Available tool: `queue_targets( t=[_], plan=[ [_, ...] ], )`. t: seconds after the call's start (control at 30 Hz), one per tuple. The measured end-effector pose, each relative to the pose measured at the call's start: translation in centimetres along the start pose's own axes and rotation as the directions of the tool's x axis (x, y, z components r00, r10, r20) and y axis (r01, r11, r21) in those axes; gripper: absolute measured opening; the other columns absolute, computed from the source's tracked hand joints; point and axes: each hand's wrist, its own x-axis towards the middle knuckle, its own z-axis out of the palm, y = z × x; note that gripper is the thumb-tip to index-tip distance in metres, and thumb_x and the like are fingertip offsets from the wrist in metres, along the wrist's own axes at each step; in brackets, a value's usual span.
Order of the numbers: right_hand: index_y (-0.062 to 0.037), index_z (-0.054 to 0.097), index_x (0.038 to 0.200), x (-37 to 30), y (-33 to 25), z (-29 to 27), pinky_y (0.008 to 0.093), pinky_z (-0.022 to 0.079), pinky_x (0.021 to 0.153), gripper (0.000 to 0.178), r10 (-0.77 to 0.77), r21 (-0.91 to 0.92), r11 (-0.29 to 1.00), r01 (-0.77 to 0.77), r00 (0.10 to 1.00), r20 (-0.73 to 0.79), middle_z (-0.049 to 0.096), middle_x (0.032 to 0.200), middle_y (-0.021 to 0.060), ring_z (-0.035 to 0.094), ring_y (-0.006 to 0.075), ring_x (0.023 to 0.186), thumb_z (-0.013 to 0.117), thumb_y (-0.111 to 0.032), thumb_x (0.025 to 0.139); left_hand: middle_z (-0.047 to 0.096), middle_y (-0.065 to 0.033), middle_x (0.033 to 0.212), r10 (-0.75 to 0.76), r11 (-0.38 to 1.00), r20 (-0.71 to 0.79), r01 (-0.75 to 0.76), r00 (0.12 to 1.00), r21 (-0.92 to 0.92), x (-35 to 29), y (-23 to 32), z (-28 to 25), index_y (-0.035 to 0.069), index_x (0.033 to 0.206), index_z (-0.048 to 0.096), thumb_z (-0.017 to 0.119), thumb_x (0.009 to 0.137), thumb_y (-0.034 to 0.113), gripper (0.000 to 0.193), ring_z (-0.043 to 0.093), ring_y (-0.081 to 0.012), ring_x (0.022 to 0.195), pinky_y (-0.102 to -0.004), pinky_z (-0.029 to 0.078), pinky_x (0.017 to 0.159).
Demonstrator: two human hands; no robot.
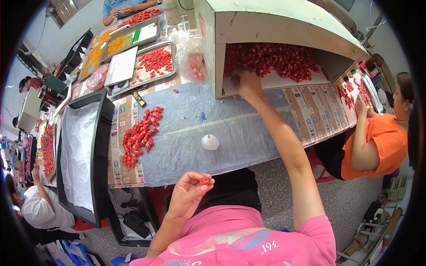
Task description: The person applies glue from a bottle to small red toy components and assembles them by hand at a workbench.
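My left hand point(188, 195) is raised near my chest and pinches one small red piece point(204, 181) between thumb and fingertips. My right hand point(246, 84) reaches far forward into the opening of a pale green box point(284, 22), its fingers resting on the heap of red pieces point(275, 60) inside. Whether that hand grips any piece is hidden by the pile. On the blue sheet point(222, 128) in front of me lie a loose cluster of red pieces point(140, 135) and a small white cone point(210, 142).
A black tray lined with white paper point(82, 155) stands at my left. Metal trays of red pieces point(155, 62) and yellow pieces point(117, 44) sit farther back. A person in orange point(381, 142) works at the right, and other people sit at the left and at the far end.
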Motion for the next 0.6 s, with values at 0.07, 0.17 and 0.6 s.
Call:
queue_targets(
  t=[0.07, 0.17, 0.6],
  plan=[
    [-0.0070, 0.067, 0.092, -0.4, 0.5, -0.3, 0.0439, 0.049, 0.076, 0.017, 0.024, -0.030, 0.999, -0.023, 0.999, 0.021, 0.065, 0.090, 0.0200, 0.061, 0.0359, 0.087, 0.060, -0.012, 0.078, 0.062, -0.0115, 0.105, -0.002, 1.000, -0.037, 0.003, 0.999, 0.008, 0.0, 0.2, 0.0, 0.005, 0.097, 0.057, 0.065, 0.079, -0.007, 0.024, 0.062, -0.0221, 0.100, -0.0332, 0.052, 0.088],
    [-0.0043, 0.067, 0.087, -2.2, 2.1, -0.5, 0.0434, 0.049, 0.074, 0.015, -0.240, -0.035, 0.971, 0.238, 0.950, -0.199, 0.063, 0.089, 0.0203, 0.059, 0.0382, 0.084, 0.056, -0.009, 0.078, 0.062, -0.0113, 0.105, -0.011, 1.000, -0.031, 0.011, 0.999, -0.008, 0.5, 0.1, -0.1, 0.005, 0.101, 0.057, 0.065, 0.079, -0.007, 0.025, 0.062, -0.0218, 0.100, -0.0333, 0.052, 0.088],
    [-0.0009, 0.056, 0.098, -19.5, -8.8, -5.7, 0.0222, 0.046, 0.074, 0.012, 0.065, 0.857, 0.302, -0.418, 0.906, 0.419, 0.059, 0.091, 0.0025, 0.056, 0.0077, 0.082, 0.060, 0.000, 0.086, 0.062, -0.0117, 0.107, -0.017, 1.000, -0.045, 0.016, 0.999, -0.013, 1.3, 0.2, 0.1, 0.003, 0.102, 0.058, 0.064, 0.081, -0.006, 0.024, 0.061, -0.0207, 0.100, -0.0321, 0.050, 0.091]
  ],
)
